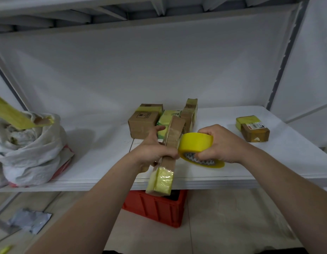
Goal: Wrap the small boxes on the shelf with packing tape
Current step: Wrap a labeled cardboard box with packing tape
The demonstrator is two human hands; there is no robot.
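The left grip [155,151] grasps a long thin box [161,178] at its middle, above the front edge of the shelf [96,162], and the right grip [223,143] is clenched around a yellow tape roll [195,143] that touches the box's right side. Behind both grips some small boxes [144,123] stand on the shelf, and a single box [254,129], partly taped, lies right of the right grip.
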